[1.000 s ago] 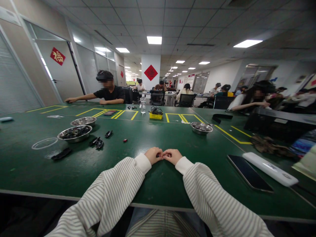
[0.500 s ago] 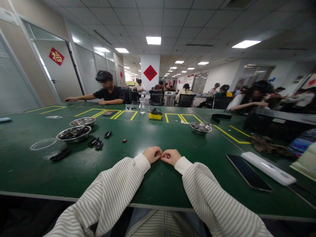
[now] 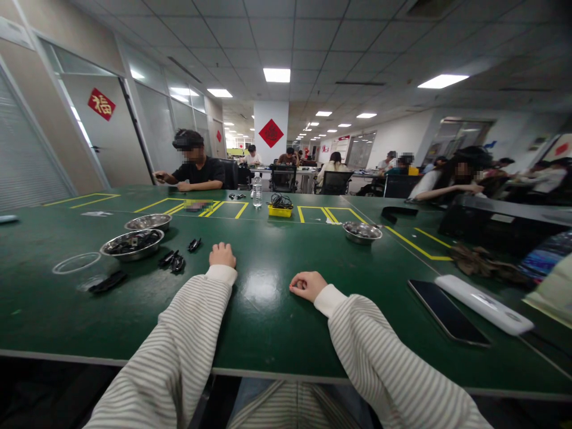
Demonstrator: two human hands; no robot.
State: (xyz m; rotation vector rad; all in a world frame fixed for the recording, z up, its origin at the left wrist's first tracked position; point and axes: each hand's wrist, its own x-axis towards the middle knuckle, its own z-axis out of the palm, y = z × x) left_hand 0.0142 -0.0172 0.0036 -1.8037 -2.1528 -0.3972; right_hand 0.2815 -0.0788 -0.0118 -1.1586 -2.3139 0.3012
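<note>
My left hand [image 3: 222,256] is on the green table, palm down with curled fingers, over the spot where a small red part lay. That part is now hidden, and whatever the fingers hold cannot be made out. Just to its left lie several black plastic pieces [image 3: 177,262]. My right hand [image 3: 308,285] rests on the table nearer me, thumb and fingers pinched together. A tiny orange-red piece [image 3: 292,288] shows at its fingertips, too small to name.
Two steel bowls, one [image 3: 134,245] full of dark parts, stand at left beside a clear plastic tub [image 3: 77,262]. Another steel bowl [image 3: 363,233] stands right of centre. A phone [image 3: 448,312] and a white device [image 3: 484,304] lie at right. A bottle [image 3: 257,192] stands farther back.
My left hand has left my right hand and moved left and forward, covering the small red part. My right hand has barely moved. The person across has drawn an outstretched arm in.
</note>
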